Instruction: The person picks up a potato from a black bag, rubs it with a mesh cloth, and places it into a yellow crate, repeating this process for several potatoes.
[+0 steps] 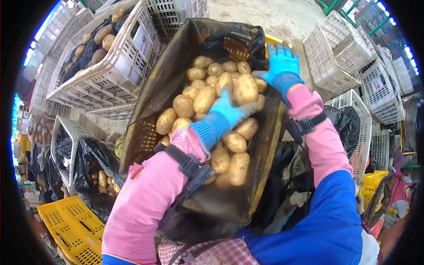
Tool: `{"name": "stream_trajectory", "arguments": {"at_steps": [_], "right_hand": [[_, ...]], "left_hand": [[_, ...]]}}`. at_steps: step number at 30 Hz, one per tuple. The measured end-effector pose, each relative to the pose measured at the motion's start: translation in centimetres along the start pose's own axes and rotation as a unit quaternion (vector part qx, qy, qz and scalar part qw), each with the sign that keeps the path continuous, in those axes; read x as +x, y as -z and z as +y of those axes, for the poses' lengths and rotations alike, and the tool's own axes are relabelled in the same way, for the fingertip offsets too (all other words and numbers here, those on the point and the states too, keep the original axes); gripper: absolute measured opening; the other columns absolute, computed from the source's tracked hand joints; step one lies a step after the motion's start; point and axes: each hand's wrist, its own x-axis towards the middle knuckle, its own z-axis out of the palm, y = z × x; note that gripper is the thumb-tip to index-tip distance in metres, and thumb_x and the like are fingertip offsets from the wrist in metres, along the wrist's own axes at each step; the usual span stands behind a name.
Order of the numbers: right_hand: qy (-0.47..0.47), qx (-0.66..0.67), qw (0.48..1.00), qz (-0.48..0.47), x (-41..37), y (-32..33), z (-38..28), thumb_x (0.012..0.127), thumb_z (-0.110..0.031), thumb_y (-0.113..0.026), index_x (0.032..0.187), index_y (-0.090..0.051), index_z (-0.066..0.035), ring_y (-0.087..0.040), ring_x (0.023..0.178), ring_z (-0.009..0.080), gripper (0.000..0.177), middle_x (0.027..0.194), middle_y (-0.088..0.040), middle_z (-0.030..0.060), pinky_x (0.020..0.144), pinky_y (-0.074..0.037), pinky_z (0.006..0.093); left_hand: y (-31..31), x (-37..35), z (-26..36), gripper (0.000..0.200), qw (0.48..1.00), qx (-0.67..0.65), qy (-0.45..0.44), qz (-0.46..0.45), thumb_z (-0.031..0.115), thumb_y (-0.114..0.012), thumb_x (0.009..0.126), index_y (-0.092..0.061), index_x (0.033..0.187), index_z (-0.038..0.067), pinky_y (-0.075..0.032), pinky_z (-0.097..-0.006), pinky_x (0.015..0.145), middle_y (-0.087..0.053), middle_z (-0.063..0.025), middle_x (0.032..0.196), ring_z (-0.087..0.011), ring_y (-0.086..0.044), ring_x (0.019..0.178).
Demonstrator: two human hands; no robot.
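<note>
Potatoes (245,90) lie heaped inside a dark-lined crate (152,88) right in front of the person. The blue-gloved left hand (227,112) is over the heap, thumb apart from the fingers; I can't tell whether it grips one. The right hand (282,66) spreads wide by the crate's far right side. A yellow crate (73,227) sits near left.

No legible text. Pale label (142,43) on the potato-filled white plastic crate (104,85), upper left: marks too small to read. Second label (379,83), reddish marking, on a white plastic crate (389,106) at far right: likewise unreadable. Wording, brand and numbers undetermined on both.
</note>
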Motion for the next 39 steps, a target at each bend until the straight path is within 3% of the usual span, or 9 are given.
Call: {"name": "stream_trajectory", "arguments": {"at_steps": [5, 9, 16, 18, 22, 26, 28, 31, 39], "right_hand": [[0.006, 0.087, 0.990, -0.113, 5.7, -4.8, 2.8, 0.079, -0.042, -0.073, 0.110, -0.071, -0.011, -0.068, 0.100, 0.0347, 0.045, 0.100, -0.072, 0.0171, 0.089, -0.052, 0.0455], [-0.243, 0.261, 0.934, 0.002, 6.4, -9.2, 13.5, 0.084, -0.036, -0.066, 0.101, -0.073, -0.004, -0.070, 0.091, 0.0371, 0.037, 0.093, -0.071, 0.0235, 0.080, -0.053, 0.0430], [-0.003, 0.152, 0.984, -0.089, 6.0, -16.8, 14.2, 0.094, -0.032, -0.059, 0.098, -0.074, -0.001, -0.069, 0.079, 0.0386, 0.034, 0.093, -0.071, 0.0243, 0.069, -0.054, 0.0434], [-0.056, 0.305, 0.935, -0.174, 3.4, -13.6, 14.1, 0.092, -0.030, -0.062, 0.097, -0.074, -0.002, -0.069, 0.077, 0.0373, 0.031, 0.091, -0.072, 0.0231, 0.069, -0.054, 0.0435], [0.061, 0.025, 0.891, -0.449, 3.8, -15.8, 16.7, 0.084, -0.025, -0.070, 0.098, -0.076, -0.006, -0.071, 0.079, 0.0344, 0.024, 0.090, -0.074, 0.0202, 0.077, -0.055, 0.0458], [-0.176, 0.048, 0.981, -0.066, 8.0, -6.4, 15.0, 0.083, -0.023, -0.070, 0.127, -0.064, -0.008, -0.064, 0.110, 0.0398, 0.048, 0.121, -0.066, 0.0210, 0.094, -0.052, 0.0484], [0.095, 0.144, 0.969, 0.175, 9.5, -0.2, 8.0, 0.081, -0.029, -0.069, 0.123, -0.065, -0.008, -0.065, 0.104, 0.0404, 0.048, 0.113, -0.068, 0.0211, 0.091, -0.053, 0.0461], [0.422, 0.356, 0.832, -0.051, 5.3, 6.5, -7.5, 0.074, -0.025, -0.076, 0.129, -0.062, -0.010, -0.062, 0.113, 0.0362, 0.059, 0.125, -0.064, 0.0164, 0.097, -0.052, 0.0420], [0.452, 0.188, 0.839, -0.238, 3.7, 0.9, -17.1, 0.072, -0.035, -0.076, 0.125, -0.060, -0.016, -0.065, 0.108, 0.0368, 0.058, 0.123, -0.062, 0.0174, 0.088, -0.053, 0.0494]], "left_hand": [[4.0, -4.9, 3.2, 0.074, 0.996, 0.004, 0.081, -0.048, 0.027, -0.076, 0.090, -0.038, 0.147, 0.000, -0.053, -0.0341, 0.093, -0.055, -0.0173, 0.132, -0.0215, -0.058, 0.116], [11.4, -10.5, 2.1, 0.051, 0.997, 0.066, 0.035, -0.036, 0.015, -0.067, 0.096, -0.047, 0.140, 0.001, -0.049, -0.0285, 0.095, -0.058, -0.0104, 0.123, -0.0154, -0.058, 0.110], [18.6, -17.3, 3.9, 0.043, 0.995, 0.028, 0.064, 0.069, 0.009, -0.062, 0.097, -0.051, 0.137, -0.001, -0.050, -0.0260, 0.089, -0.060, -0.0090, 0.121, -0.0125, -0.060, 0.106], [19.6, -19.2, 4.7, 0.047, 0.995, 0.019, 0.057, 0.086, 0.012, -0.061, 0.097, -0.049, 0.140, -0.002, -0.051, -0.0277, 0.089, -0.060, -0.0116, 0.124, -0.0158, -0.062, 0.107], [22.5, -24.1, 3.6, 0.046, 0.987, -0.019, 0.010, 0.158, 0.010, -0.059, 0.096, -0.049, 0.140, -0.003, -0.051, -0.0291, 0.089, -0.060, -0.0123, 0.125, -0.0173, -0.061, 0.108], [24.8, -28.4, 1.6, 0.049, 0.966, 0.030, 0.060, 0.251, 0.020, -0.058, 0.097, -0.049, 0.140, -0.003, -0.050, -0.0298, 0.088, -0.061, -0.0130, 0.124, -0.0172, -0.062, 0.106], [25.2, -29.6, 0.0, 0.049, 0.962, 0.007, 0.067, 0.266, 0.020, -0.058, 0.097, -0.050, 0.139, -0.002, -0.050, -0.0301, 0.087, -0.061, -0.0129, 0.124, -0.0173, -0.062, 0.105], [24.4, -30.3, -1.4, 0.044, 0.961, -0.036, 0.061, 0.268, 0.018, -0.058, 0.097, -0.052, 0.136, -0.002, -0.050, -0.0306, 0.086, -0.062, -0.0116, 0.121, -0.0177, -0.063, 0.101], [23.3, -38.1, -4.5, 0.045, 0.939, -0.072, 0.089, 0.323, 0.011, -0.057, 0.096, -0.049, 0.138, -0.004, -0.051, -0.0297, 0.088, -0.062, -0.0123, 0.122, -0.0180, -0.063, 0.102]]}}
